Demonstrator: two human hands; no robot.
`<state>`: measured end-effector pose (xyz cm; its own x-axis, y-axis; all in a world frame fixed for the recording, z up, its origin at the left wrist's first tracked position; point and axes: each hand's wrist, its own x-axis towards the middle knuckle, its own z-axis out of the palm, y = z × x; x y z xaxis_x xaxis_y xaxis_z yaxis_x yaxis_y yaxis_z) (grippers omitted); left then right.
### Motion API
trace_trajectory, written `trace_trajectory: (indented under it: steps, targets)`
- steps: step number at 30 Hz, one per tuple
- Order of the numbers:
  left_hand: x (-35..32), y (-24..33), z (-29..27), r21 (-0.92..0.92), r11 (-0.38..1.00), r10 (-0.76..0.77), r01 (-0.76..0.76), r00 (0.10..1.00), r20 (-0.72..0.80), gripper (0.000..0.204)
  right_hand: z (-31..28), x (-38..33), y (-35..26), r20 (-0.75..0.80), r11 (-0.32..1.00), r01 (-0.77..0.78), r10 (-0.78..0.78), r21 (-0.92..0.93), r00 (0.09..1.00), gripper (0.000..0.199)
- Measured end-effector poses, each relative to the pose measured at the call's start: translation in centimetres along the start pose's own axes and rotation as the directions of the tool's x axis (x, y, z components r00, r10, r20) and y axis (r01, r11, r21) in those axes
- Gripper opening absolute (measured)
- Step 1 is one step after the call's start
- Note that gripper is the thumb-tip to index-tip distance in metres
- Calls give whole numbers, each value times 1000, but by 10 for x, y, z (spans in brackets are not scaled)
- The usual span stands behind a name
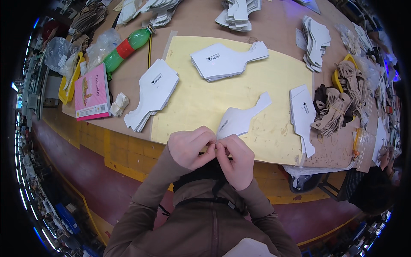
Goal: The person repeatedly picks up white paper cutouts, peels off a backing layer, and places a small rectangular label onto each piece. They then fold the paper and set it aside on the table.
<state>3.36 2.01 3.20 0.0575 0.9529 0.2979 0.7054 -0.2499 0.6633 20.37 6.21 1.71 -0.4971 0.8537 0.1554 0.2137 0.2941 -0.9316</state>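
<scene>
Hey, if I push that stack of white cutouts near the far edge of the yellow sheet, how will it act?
The stack may slide apart, since uneven layers show along its near edge and no band is visible. It seems unlikely to roll or tip, because it lies low and flat.

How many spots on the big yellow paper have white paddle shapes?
4: a left stack and a right stack, each partly off the yellow paper, an upper stack, and a white shape by the left hand and right hand, which may hide more.

The person's two hands [190, 147] [236, 160], one bottle [125, 49], one book [91, 92] show.
</scene>
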Motion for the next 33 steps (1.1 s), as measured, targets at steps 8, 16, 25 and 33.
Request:
trace_trajectory:
  steps: [8,16,25,33]
  targets:
    - [0,-8,7,-245,959,-164,140,983,-81,15,-7,-4,3,-47,997,-46,49,68,998,9]
    - [-7,13,-12,-362,906,-220,221,974,44,20,-13,3,-10,18,999,41,-41,5,999,10]
    - [-10,22,-20,-138,957,-254,256,967,30,13,-7,9,-13,113,990,84,-71,-116,991,6]
    - [-11,18,-23,-8,982,-190,190,981,42,12,-2,8,-13,129,986,82,-64,-147,990,8]
